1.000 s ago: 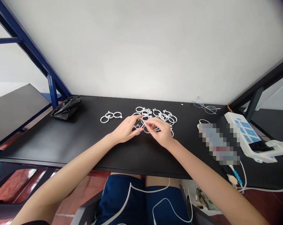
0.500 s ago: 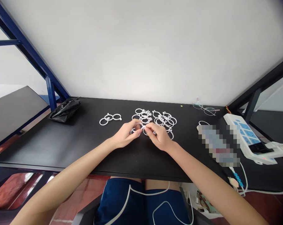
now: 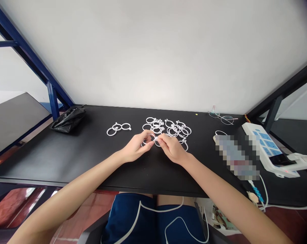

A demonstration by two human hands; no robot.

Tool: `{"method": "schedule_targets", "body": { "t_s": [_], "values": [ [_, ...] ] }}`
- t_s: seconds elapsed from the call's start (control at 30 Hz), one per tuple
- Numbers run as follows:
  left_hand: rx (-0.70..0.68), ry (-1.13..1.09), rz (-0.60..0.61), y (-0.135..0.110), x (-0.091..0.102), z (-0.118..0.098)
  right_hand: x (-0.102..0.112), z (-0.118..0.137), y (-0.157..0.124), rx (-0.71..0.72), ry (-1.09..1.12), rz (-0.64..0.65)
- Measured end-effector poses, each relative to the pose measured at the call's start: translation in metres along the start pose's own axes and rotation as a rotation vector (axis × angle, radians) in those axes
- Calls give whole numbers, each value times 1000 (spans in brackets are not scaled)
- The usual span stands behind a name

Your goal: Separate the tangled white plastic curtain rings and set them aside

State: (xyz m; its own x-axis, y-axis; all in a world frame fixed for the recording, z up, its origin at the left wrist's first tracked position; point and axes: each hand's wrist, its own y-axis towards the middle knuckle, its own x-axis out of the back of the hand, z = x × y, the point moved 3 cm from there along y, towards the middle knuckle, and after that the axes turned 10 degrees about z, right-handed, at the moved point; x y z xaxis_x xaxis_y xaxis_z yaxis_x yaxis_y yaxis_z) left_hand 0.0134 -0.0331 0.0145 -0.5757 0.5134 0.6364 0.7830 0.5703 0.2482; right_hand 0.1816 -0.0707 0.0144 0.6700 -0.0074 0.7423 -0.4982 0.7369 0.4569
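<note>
My left hand (image 3: 138,146) pinches a white ring (image 3: 152,135) that looks like a curtain ring, near the middle of the black table. Fingertips of my right hand (image 3: 172,147) are closed on the same ring's small end piece, and they cover it in part. Behind and beside my hands lie two loose clusters of white curtain rings, one at the centre (image 3: 157,129) and one just right of it (image 3: 185,131). Several small eyelets stick out from them. Farther left, three more curtain rings (image 3: 126,126) lie together, overlapping.
A crumpled black plastic bag (image 3: 69,119) sits at the table's left end. Toward the right are eyeglasses (image 3: 227,120), a blurred-out phone (image 3: 236,157) with a white cable, and a white power strip (image 3: 266,142). The table (image 3: 143,176) meets a pale wall behind.
Both hands stay in nearly the same place on the ring; my fingertips have drawn slightly closer together. The whole view has shifted a little.
</note>
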Motion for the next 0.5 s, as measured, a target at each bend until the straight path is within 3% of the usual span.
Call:
{"method": "schedule_targets", "body": {
  "t_s": [0.5],
  "values": [
    [8, -3, 16, 0, 0, -1, -2, 1, -2, 1, -2, -13]
  ]
}}
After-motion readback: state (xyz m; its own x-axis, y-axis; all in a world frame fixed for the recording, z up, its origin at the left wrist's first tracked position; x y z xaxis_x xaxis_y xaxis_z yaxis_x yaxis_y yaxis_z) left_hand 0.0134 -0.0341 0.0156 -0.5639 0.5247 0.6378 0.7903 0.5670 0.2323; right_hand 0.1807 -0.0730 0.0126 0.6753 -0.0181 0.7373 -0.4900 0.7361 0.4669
